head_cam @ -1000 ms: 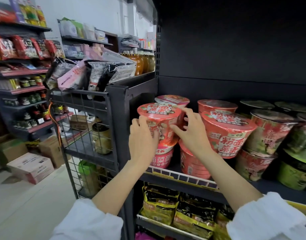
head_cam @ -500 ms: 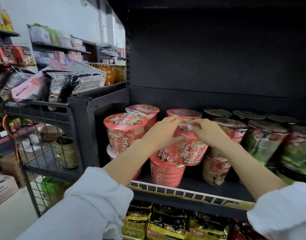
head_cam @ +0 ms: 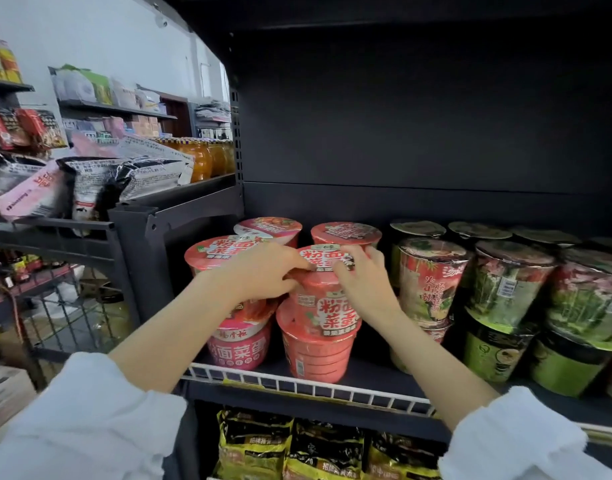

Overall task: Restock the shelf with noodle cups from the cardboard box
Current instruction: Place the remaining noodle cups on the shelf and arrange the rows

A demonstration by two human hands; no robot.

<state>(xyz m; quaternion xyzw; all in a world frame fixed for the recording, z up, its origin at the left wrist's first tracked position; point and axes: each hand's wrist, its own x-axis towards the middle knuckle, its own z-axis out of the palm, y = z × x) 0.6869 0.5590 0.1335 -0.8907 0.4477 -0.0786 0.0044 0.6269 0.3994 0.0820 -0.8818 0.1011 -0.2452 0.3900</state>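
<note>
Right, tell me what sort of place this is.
Most likely a small grocery shop: stacked noodle cups behind a shelf's wire rail, packet snacks below, and more stocked racks beyond.

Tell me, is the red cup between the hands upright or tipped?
Upright: the red cup stands lid up on another cup.

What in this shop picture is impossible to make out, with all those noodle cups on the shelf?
Only the head view exists.
- The cardboard box: nowhere in frame.
- The upper red cup: its rim sides are covered by the left hand and right hand.
- The cup behind the left hand: its wall is mostly hidden.
- The back-row green cups: only lids show, in shadow.
- The yellow packets: cut off by the bottom edge.
</note>
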